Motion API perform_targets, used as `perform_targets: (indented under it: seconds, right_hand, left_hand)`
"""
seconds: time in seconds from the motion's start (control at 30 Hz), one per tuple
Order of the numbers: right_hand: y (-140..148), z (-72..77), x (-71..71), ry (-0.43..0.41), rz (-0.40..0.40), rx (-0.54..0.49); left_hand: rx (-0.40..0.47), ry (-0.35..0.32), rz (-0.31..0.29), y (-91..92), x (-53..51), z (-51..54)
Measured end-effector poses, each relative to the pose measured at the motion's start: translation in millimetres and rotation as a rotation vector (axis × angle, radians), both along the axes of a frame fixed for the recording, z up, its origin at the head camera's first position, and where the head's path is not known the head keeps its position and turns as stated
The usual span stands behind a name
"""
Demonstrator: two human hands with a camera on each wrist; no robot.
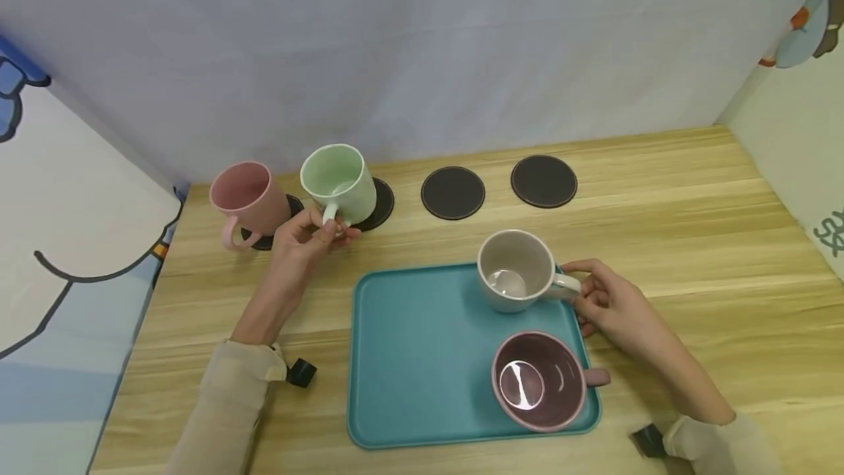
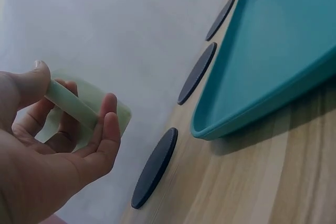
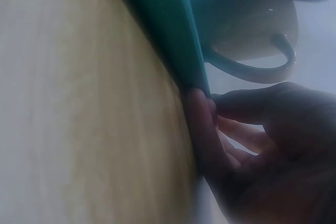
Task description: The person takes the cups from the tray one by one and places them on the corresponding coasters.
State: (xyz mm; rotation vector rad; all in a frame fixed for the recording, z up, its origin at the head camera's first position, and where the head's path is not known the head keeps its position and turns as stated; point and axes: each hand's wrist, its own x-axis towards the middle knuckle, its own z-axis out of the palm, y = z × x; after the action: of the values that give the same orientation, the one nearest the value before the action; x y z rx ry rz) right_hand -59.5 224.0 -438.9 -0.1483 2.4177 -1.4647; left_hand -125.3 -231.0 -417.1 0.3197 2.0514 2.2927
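Observation:
In the head view my left hand grips the handle of a light green mug, held above the second coaster from the left. The left wrist view shows the thumb and curled fingers of my left hand round the handle of the green mug, off the coaster. At the right edge of the teal tray, my right hand pinches the rim beside the handle of a beige mug; the right wrist view has the right hand on the tray edge.
A pink mug stands on the leftmost coaster. Two more black coasters lie along the back by the cloth wall. A mauve mug sits at the tray's front right, its handle pointing right over the rim.

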Motion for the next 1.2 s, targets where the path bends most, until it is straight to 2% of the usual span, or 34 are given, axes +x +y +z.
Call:
perform_targets:
  seconds: [0.17,0.5,0.77,1.2]
  right_hand:
    - [-0.2,0.5,-1.9,0.005,0.003,-0.001]
    - [0.3,-2.5,-3.3,-0.006,0.011,-0.01]
    - [0.2,-1.0,-2.3,-0.001,0.015,0.0]
    - [2.6,-1.0,-0.6,-0.009,0.006,0.006]
  left_hand:
    - [-0.022,-0.02,-0.002,0.1,-8.9,-3.2]
    - [0.006,-0.022,-0.021,-3.6,-18.7,-21.7]
    - [0.01,-0.058,0.0,-3.7,-23.1,-26.2]
    - [0.026,-0.067,-0.04,1.3,-31.2,-34.4]
